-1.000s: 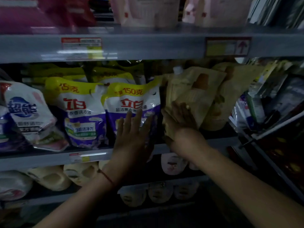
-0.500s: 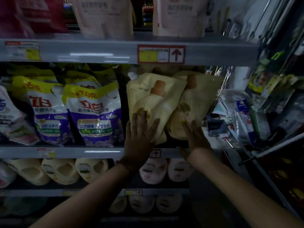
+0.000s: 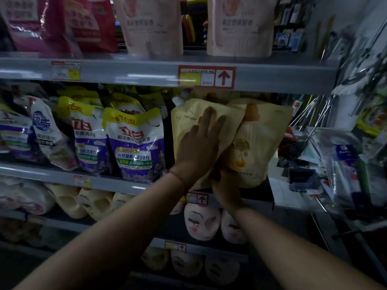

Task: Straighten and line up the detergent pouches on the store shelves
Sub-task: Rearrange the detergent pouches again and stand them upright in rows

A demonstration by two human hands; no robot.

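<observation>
Head view, near to far. Two bare forearms reach up to the middle grey metal shelf. Right hand is at the bottom edge of the pale yellow soft plastic detergent pouches, between the two front ones; fingers are hidden under the pouch, so the grip can't be told. Left hand, w/ a thin red wrist cord, lies flat on the face of the left yellow pouch, fingers straight and spread, pressing it back. That pouch tilts, its white spout at top left, and it overlaps the right yellow pouch, which stands closer to upright.

Progress (judged): yellow pair not yet squared; the left one needs rotating upright and parting from its neighbour. Left of them, two purple-and-yellow foil pouches stand fairly straight at the front, and a white-and-blue pouch leans hard, so that part probably remains.

Count, front row approx.: 2 yellow, 2 purple-and-yellow, at least 1 white-and-blue. Upper shelf: 2 cream-pink pouches, plus red ones.
</observation>
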